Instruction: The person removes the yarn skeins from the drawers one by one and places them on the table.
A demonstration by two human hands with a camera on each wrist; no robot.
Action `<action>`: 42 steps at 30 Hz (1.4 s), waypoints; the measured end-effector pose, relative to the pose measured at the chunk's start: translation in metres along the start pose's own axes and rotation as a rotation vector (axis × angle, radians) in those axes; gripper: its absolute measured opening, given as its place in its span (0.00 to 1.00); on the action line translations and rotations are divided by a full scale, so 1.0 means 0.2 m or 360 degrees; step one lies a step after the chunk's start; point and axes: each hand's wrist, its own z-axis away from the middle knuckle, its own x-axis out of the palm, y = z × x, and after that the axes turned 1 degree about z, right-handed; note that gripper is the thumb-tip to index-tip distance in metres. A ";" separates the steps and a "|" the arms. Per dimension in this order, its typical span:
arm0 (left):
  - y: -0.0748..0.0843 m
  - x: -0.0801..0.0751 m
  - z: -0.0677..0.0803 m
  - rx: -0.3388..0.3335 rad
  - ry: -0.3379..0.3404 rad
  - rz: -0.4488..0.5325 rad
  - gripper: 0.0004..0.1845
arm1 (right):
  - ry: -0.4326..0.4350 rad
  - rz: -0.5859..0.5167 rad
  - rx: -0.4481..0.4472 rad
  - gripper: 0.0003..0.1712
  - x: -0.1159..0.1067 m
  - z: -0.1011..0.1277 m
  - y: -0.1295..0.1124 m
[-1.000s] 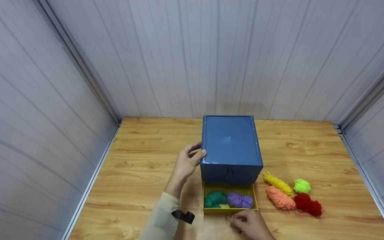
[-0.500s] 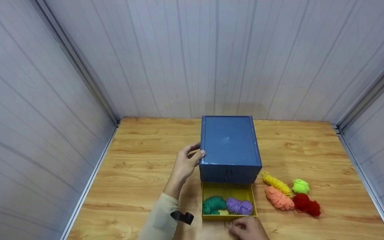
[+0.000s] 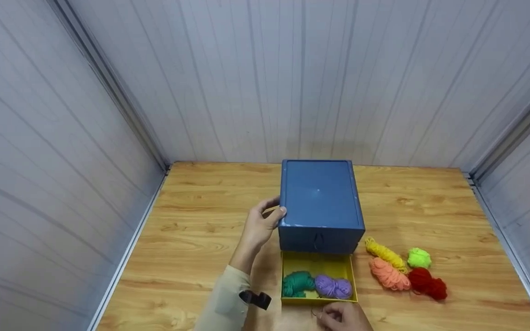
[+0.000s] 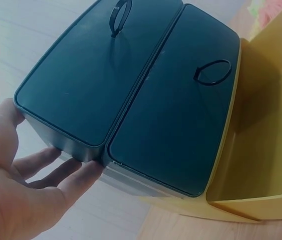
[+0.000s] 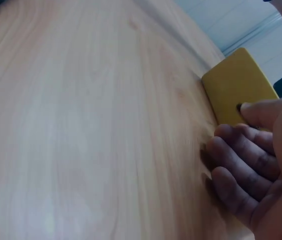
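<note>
Fingers (image 5: 240, 162) of the right hand (image 3: 345, 316) pinch the thin pull loop of the yellow drawer

The yellow drawer (image 3: 299, 301) projects from the bottom of the blue cabinet (image 3: 319, 195), a teal-green skein (image 3: 296, 283) and a purple skein (image 3: 333, 287) side by side near its front wall. It looks like thin, stiff plastic, light even with yarn inside, and should slide easily; the skeins look soft and hard to damage. The pull loop (image 3: 313, 312), at the middle of the front, is the natural hold, though it seems slight enough to flex under a sideways tug. The smooth cabinet probably skids if unsupported; the left hand (image 3: 259, 225) steadies it, thumb at the top edge, fingers spread against the side rather than clenched.

In the head view the lower frame edge cuts off the right forearm, and the cabinet hides the left fingertips and the drawer's rear. The right wrist view shows only a dark speck of loop at the thumb tip, so the exact pinch is hard to read.
</note>
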 end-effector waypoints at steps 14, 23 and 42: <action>0.01 0.00 -0.01 -0.0005 0.0020 -0.0036 0.26 | -0.0152 -0.0023 -0.0079 0.12 -0.09 0.05 -0.09; 0.02 0.01 -0.03 0.0015 0.0011 -0.0038 0.26 | 0.0123 0.0023 -0.0336 0.13 -0.12 0.12 -0.20; -0.01 0.00 -0.01 0.0023 0.0006 -0.0002 0.27 | 0.0439 0.0314 -0.0111 0.17 -0.26 0.00 -0.20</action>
